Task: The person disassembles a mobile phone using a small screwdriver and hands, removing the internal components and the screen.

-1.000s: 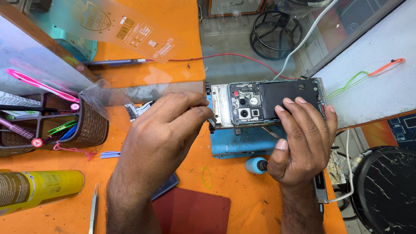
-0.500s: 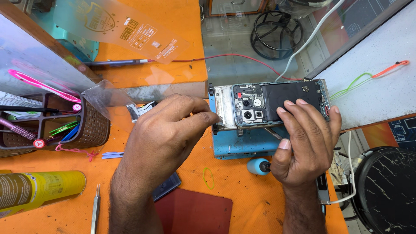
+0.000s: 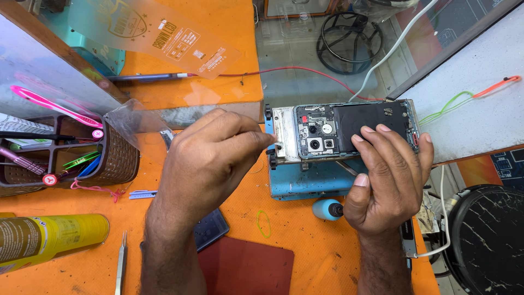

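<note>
I see a bright orange surface (image 3: 229, 27) filling most of the frame. At centre right lies an opened phone (image 3: 349, 131) with a black inner panel and silver-grey camera end, clamped on a light blue holder (image 3: 311, 183). At the left edge sits a brown woven basket (image 3: 117, 161) with a pink toothbrush (image 3: 54, 106) above it. Lower left shows a yellow spray can (image 3: 49, 240); bottom centre, a dark red mat (image 3: 245, 270). A black marbled disc (image 3: 488, 235) fills the lower right.
</note>
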